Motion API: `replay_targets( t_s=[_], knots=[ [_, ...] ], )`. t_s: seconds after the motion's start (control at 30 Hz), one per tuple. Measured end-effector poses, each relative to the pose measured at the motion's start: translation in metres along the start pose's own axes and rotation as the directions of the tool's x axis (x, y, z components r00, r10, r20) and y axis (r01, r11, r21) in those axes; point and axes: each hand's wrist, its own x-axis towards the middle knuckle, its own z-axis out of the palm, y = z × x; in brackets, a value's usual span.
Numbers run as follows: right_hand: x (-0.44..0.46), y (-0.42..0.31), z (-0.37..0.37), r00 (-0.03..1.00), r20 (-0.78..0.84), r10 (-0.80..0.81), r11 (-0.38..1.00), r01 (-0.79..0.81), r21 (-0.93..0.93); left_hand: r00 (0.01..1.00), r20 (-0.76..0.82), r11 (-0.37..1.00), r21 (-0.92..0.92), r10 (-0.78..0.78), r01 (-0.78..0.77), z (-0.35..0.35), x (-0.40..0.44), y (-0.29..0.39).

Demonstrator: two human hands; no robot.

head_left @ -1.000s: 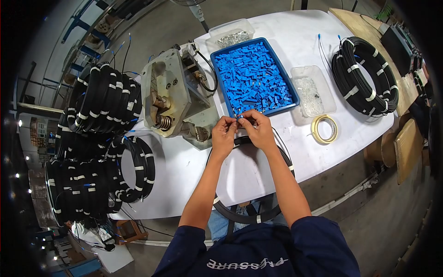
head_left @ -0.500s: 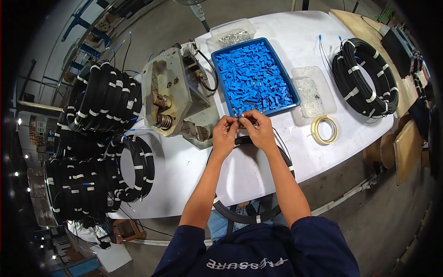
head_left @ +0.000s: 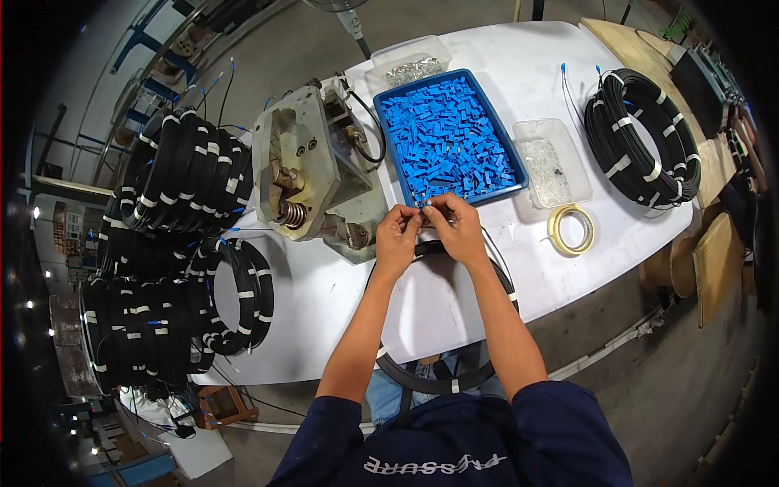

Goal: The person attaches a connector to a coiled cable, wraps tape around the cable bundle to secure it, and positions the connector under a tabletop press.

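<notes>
My left hand (head_left: 397,235) and my right hand (head_left: 456,229) meet at the near edge of the blue tray (head_left: 525,177). Both are closed in a pinch, fingertips nearly touching, around a small blue connector (head_left: 423,204) with a whitish bit beside it. Fingers hide most of it. The tray holds a heap of small blue plastic clips (head_left: 446,134). Below my forearms, a black cable coil (head_left: 454,385) bound with white tape hangs partly over the table's near edge. A loose cable end from it rises beside my right wrist.
Left of my hands stands a metal press (head_left: 304,162). Stacked taped cable coils (head_left: 182,174) fill the far left, and another coil (head_left: 641,138) lies at right. A clear box of small parts (head_left: 552,166) and a tape roll (head_left: 571,230) sit right of the tray.
Almost nothing differs. Both hands keep their pinch in the same place, with a very slight shift of the left hand and the view.
</notes>
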Motion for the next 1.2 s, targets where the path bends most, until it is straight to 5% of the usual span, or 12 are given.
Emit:
replay_targets(
  t_s=[0.1,0.27,0.47,0.7,0.77,0.8,0.87,1.1,1.2],
  knots=[
    [0.001,0.003,0.0,1.0,-0.015,0.008,1.0,-0.008,0.007,0.999,0.013,0.999,0.001,-0.051,0.051,-0.001,0.001,0.001],
    [0.001,-0.001,-0.001,0.99,0.0,0.139,0.986,-0.138,0.097,0.998,0.051,0.967,-0.249,-0.048,0.059,-0.001,0.001,0.007],
    [0.004,-0.007,-0.003,0.952,0.022,0.304,0.91,-0.297,0.29,0.995,0.077,0.977,-0.196,-0.07,0.084,-0.007,0.001,-0.002],
    [0.008,-0.003,-0.009,0.938,0.054,0.343,0.89,-0.342,0.301,0.983,0.14,0.949,-0.277,-0.117,0.153,-0.013,0.001,0.004],
    [0.008,-0.001,-0.011,0.915,0.077,0.396,0.854,-0.398,0.335,0.991,0.117,0.989,0.14,-0.07,0.054,-0.016,-0.004,0.008],
    [0.009,-0.003,-0.012,0.915,0.08,0.395,0.854,-0.398,0.335,0.991,0.114,0.989,0.141,-0.069,0.053,-0.018,-0.008,0.013],
    [0.008,-0.006,-0.012,0.895,0.149,0.42,0.799,-0.443,0.408,0.993,0.116,0.895,0.446,-0.036,-0.02,-0.022,-0.021,0.024],
    [-0.014,-0.008,0.007,0.845,0.258,0.469,0.755,-0.535,0.38,0.999,-0.008,0.897,0.44,-0.043,0.042,-0.037,-0.063,0.019],
    [-0.023,-0.01,0.009,0.82,0.286,0.496,0.731,-0.572,0.372,0.988,-0.046,0.851,0.516,0.146,-0.102,-0.037,-0.078,0.022]
  ],
)
